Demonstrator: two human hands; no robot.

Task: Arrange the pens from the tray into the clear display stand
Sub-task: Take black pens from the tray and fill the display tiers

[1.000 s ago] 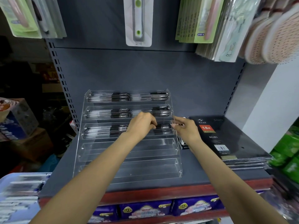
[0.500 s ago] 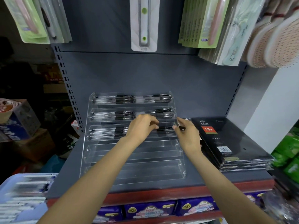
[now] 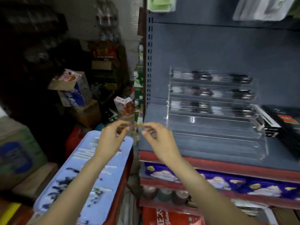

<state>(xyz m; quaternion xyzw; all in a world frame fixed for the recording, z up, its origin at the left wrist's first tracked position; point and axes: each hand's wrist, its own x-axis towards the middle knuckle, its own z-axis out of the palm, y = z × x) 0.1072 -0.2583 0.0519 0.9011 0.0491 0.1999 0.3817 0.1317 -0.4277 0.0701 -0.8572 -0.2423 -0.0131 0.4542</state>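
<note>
The clear display stand sits on the grey shelf to the right. Its three upper tiers hold rows of black-and-clear pens; the two lower tiers look bare. A light blue tray with loose pens lies at lower left, on a red crate. My left hand hovers over the tray's far end with loosely curled fingers and holds nothing. My right hand hangs between tray and shelf edge, fingers also loosely curled and without a pen. The picture is blurred by motion.
Black notebooks are stacked on the shelf right of the stand. Cardboard boxes pile up in the dark aisle at left. A perforated shelf upright stands between aisle and shelf. Packaged goods fill the lower shelves.
Both hands left the stand's third tier and swung down and left toward the tray. The view turned left, so the stand now sits at the right.
</note>
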